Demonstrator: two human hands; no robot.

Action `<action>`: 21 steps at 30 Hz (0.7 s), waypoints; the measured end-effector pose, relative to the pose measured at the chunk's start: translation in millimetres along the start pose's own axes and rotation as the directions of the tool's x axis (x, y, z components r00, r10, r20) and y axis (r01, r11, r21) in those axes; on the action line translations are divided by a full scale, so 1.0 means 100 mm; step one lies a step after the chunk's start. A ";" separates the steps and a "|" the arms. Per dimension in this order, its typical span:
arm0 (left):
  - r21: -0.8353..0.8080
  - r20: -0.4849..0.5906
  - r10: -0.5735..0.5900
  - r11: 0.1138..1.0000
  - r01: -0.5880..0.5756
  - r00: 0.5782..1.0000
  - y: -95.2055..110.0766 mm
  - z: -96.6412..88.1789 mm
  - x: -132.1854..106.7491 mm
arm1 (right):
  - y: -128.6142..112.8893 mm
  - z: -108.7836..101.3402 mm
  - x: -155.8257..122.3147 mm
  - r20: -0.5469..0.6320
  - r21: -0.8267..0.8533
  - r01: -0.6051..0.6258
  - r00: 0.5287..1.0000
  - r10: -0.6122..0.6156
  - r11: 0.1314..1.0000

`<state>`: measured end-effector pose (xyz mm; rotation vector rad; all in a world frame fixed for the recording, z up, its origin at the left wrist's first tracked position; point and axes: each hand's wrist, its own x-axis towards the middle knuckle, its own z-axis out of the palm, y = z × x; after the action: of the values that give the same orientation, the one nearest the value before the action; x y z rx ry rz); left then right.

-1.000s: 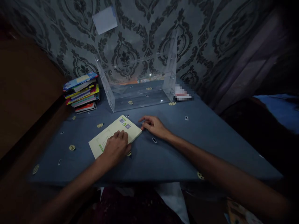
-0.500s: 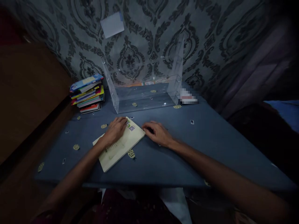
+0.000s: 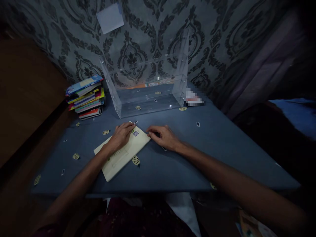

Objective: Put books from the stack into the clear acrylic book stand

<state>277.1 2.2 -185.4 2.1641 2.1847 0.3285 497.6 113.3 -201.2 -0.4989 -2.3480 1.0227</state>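
A pale cream book [image 3: 130,148] lies closed and slanted on the blue table cover, with a small square code printed near its upper right corner. My left hand [image 3: 121,135] rests flat across its upper part, fingers stretched towards the far edge. At the right corner of the book, my right hand [image 3: 164,136] has its thumb and forefinger bent together in a pinch on the edge. The other fingers of that hand curl under, partly hidden.
A clear acrylic rack [image 3: 145,105] stands against the patterned wall behind the book. Left of it is an uneven stack of books [image 3: 86,97]. A blurred-out white item [image 3: 194,98] lies at the rack's right. The blue table cover [image 3: 187,164] carries pineapple prints.
The whole view has shifted slightly, so things sit a little further left and higher. My right fingers have come closer onto the book's corner; my left hand stays on the cover.
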 end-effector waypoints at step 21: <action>-0.052 0.115 0.242 0.970 -0.237 0.963 0.40 -0.05 -0.12 | 0.05 0.03 0.01 -0.061 0.070 -0.091 0.994 0.096 0.993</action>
<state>315.4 -10.3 -174.3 2.3639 1.8425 0.2395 495.3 115.4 -206.2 -0.6120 -2.2443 1.1072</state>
